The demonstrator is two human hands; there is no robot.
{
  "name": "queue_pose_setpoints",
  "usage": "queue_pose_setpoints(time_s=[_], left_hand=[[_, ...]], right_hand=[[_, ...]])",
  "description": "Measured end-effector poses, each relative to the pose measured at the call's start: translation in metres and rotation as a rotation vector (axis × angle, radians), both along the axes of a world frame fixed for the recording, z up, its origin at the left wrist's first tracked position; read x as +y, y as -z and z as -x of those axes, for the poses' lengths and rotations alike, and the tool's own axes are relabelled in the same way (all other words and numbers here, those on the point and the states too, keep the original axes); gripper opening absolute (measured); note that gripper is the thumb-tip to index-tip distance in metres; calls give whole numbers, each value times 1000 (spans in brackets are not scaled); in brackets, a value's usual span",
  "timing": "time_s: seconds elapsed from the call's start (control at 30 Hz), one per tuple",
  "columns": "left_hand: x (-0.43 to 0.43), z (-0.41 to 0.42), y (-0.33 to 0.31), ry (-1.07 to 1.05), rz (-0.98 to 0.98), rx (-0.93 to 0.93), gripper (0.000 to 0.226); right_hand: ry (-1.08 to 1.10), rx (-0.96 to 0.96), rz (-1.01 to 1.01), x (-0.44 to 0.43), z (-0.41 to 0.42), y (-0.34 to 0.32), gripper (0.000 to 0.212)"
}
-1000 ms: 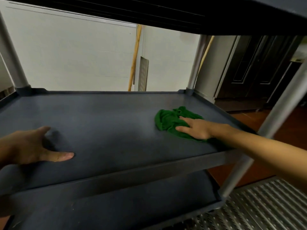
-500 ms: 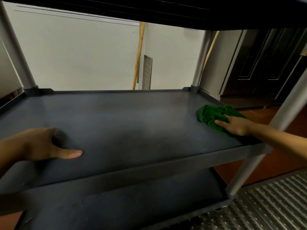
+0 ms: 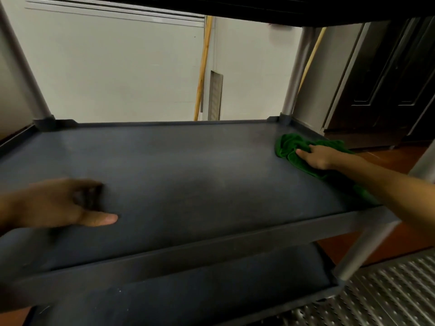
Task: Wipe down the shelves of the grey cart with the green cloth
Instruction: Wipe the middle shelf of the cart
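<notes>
One green cloth (image 3: 290, 147) lies bunched at the right of the frame, near the far right corner of the middle shelf (image 3: 188, 180) of the grey cart (image 3: 294, 74). I see my right hand (image 3: 316, 156) pressing flat on it with fingers stretched out, and the cloth trails back under the wrist. Well apart, at the lower left, my left hand (image 3: 54, 205) rests on the bare shelf, thumb pointing right, holding nothing. A lower shelf (image 3: 200, 292) shows beneath.

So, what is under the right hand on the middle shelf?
The green cloth, bunched, lies under the right hand, near the far right corner of the shelf. The cloth beneath the palm and the shelf surface below it are covered.
</notes>
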State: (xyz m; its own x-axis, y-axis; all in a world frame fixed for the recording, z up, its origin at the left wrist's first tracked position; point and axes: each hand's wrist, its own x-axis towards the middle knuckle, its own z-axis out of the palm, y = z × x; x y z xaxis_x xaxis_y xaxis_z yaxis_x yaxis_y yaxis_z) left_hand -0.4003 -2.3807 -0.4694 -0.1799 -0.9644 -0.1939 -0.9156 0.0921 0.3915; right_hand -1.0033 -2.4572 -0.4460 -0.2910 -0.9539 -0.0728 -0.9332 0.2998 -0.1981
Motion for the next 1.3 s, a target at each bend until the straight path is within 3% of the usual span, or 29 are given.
queue_pose_setpoints(time_s=[0.13,0.23,0.33,0.47,0.8,1.03,1.13,1.23,1.3], left_hand=[[23,116,-70,194,-16,52,93],[0,174,-75,234,-27,28,97],[-22,206,-61,284,-105,-112,99],[-29,202,-45,309,-66,-270,115],[-28,207,-45,334,-51,-321,114],[-26,209,-50,343,-19,-383,112],[-21,202,-50,396,-22,-279,104],[-15,160,-59,425,-71,-50,78],[-14,111,-65,301,-42,-124,81]], right_hand=[[27,-8,14,-29,-10,0,70],[34,-4,8,-48,-12,1,71],[23,-12,6,-65,-10,1,69],[8,-47,24,-94,-14,2,64],[-138,-42,72,-148,-61,3,56],[-286,33,76,-163,-156,2,61],[-361,32,96,-165,-205,4,58],[-436,35,88,-167,-246,5,57],[-464,20,77,-169,-266,4,58]])
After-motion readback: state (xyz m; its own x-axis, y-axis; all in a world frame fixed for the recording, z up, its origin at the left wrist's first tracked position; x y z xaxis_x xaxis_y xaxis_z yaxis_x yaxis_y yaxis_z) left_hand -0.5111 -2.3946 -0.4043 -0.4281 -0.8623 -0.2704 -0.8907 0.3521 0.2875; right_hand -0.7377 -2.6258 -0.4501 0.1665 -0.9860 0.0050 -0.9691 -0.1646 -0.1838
